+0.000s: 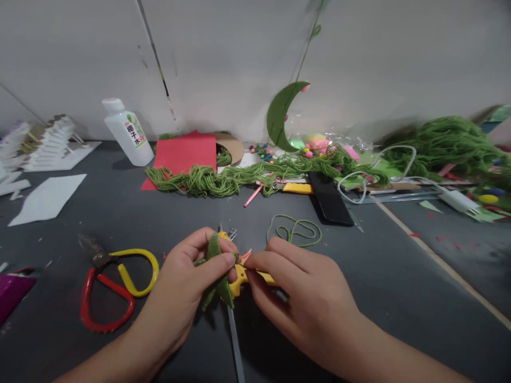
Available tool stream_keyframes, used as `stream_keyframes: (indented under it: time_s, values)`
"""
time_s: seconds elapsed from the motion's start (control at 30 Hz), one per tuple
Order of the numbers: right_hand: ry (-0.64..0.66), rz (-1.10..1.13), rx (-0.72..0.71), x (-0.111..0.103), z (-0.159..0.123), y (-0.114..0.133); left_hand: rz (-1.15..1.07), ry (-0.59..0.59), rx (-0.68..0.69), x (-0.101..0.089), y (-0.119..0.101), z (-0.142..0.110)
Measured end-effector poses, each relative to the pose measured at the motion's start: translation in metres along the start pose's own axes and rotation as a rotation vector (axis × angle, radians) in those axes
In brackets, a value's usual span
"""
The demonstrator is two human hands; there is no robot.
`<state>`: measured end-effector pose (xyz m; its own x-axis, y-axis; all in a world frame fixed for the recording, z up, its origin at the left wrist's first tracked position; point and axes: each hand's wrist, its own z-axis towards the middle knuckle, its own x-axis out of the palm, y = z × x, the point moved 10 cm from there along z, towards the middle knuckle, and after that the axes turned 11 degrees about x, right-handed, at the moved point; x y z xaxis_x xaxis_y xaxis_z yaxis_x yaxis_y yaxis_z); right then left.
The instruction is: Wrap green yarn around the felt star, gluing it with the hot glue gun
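My left hand [199, 271] is closed around a green yarn-wrapped shape [224, 290] with several pointed arms, like a star. Its thumb and index finger pinch one part of it. My right hand [295, 287] is closed too, thumb against index finger, at a short bit of green yarn [237, 258] by the left thumb. On the table beneath both hands lies a yellow-handled tool [240, 279], partly covered, so its kind cannot be told. Just beyond the right hand rests a loose loop of green yarn [297, 232].
Pliers [112, 282] with red and yellow handles lie left. Behind are a white bottle [130, 133], red paper [186, 151], a long green yarn bundle [203, 181], a black phone [331, 199], and a charger [459, 201]. A green crescent moon [279, 114] hangs at the wall.
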<state>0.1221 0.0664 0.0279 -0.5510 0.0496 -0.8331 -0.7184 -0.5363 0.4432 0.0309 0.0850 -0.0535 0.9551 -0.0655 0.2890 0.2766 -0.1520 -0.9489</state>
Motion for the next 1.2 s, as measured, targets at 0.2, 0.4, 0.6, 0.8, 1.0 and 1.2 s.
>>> stream_keyframes:
  time_s: [0.2,0.4,0.6,0.8,1.0,1.2]
  values:
    - [-0.07,-0.09,-0.109,-0.006,-0.002,0.004,0.441,-0.012,0.143,-0.004,-0.022,0.001]
    - [0.078,0.129,-0.017,-0.003,0.006,-0.009,0.504,0.165,0.097,0.01,-0.014,0.002]
    - [0.316,0.581,0.365,0.015,0.011,-0.039,0.33,0.257,0.029,0.016,-0.003,-0.001]
    - [0.322,0.671,0.425,0.018,0.01,-0.043,0.298,0.248,0.02,0.013,0.0,0.002]
    - [0.336,0.733,0.463,0.019,0.009,-0.047,0.305,0.26,0.017,0.014,0.0,0.0]
    - [0.295,0.634,0.396,0.013,0.012,-0.043,0.059,0.251,-0.033,0.019,0.004,0.0]
